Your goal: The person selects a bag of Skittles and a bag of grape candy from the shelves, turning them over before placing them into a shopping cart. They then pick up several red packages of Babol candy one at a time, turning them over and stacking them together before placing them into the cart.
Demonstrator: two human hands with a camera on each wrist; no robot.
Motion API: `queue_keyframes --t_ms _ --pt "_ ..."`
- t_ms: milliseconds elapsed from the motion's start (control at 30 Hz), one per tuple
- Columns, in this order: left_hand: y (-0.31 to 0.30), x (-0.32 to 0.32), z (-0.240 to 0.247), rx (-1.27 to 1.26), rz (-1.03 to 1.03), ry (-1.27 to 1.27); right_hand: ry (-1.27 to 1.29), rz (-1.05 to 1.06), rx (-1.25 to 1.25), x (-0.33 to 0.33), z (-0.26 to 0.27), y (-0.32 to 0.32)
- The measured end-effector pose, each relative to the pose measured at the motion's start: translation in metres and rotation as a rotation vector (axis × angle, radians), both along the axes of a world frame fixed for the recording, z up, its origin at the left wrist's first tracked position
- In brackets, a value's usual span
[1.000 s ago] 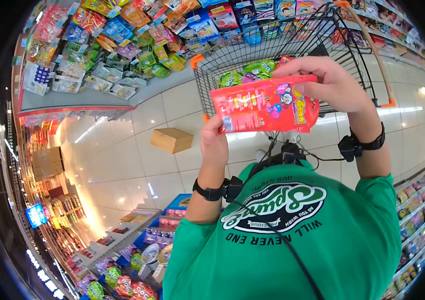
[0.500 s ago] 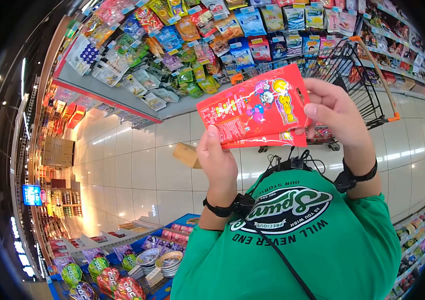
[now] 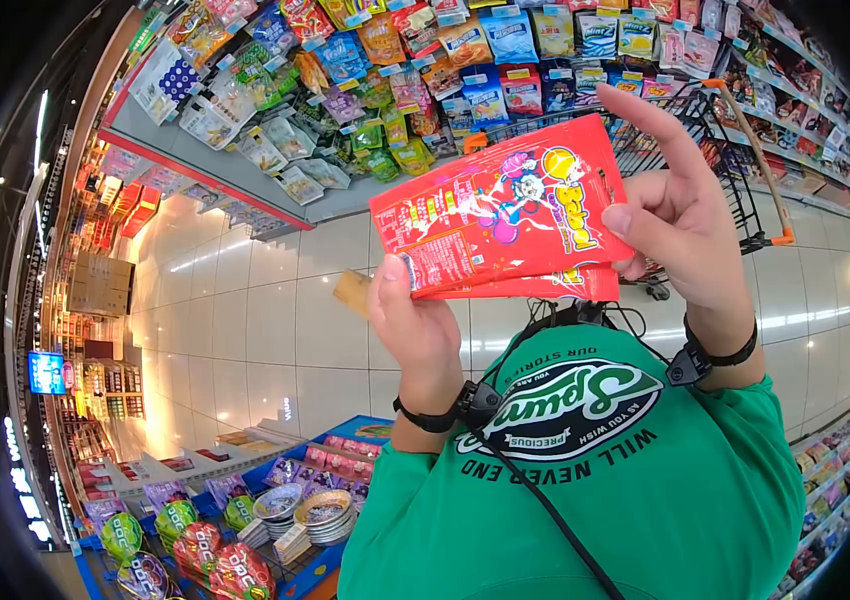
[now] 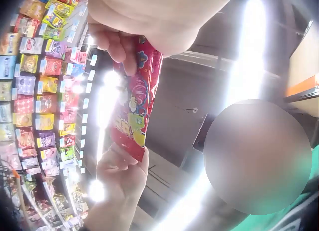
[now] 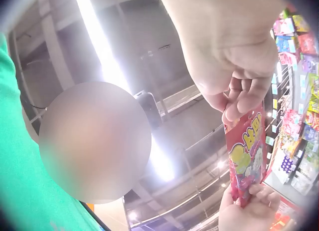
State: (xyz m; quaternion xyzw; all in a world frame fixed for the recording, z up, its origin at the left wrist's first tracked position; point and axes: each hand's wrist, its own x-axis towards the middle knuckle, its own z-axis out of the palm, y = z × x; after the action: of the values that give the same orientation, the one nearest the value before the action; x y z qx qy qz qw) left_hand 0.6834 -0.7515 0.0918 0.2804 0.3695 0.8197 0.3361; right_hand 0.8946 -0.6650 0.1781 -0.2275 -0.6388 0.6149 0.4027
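Floor [image 3: 265, 330]: glossy cream tiles with light reflections. On it: one cardboard box [image 3: 350, 291], lying flat; one wire shopping cart [image 3: 745, 170] with an orange handle, standing close to the shelf.
Shelf [image 3: 195, 165]: grey ledge with a red edge; snack packets [image 3: 345, 70] in rows across its face, some resting on the ledge.
Low blue display [image 3: 350, 440]: stacked bowls [image 3: 320, 510], round packs [image 3: 205, 545].

Bright ceiling strip lights glare in both wrist views; head view fisheye-warped.
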Motion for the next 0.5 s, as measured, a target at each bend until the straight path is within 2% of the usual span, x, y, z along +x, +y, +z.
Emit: queue_keyframes --t_ms 67,200,267,433,500 --pt "0.001 0.003 0.004 0.052 0.003 -0.079 0.037 -0.052 0.011 0.001 0.001 -0.004" --pt "-0.001 0.003 0.012 0.098 0.031 -0.012 -0.015 -0.012 0.026 0.012 -0.002 -0.008" --pt "-0.002 0.002 0.012 0.109 0.037 0.012 0.048 -0.039 0.182 0.014 -0.010 -0.008" --pt "-0.002 0.001 0.008 0.137 -0.058 0.105 0.045 -0.038 0.289 0.024 -0.015 -0.003" --pt "0.002 0.009 0.013 0.151 -0.019 0.082 0.070 -0.009 0.505 0.026 -0.019 0.002"
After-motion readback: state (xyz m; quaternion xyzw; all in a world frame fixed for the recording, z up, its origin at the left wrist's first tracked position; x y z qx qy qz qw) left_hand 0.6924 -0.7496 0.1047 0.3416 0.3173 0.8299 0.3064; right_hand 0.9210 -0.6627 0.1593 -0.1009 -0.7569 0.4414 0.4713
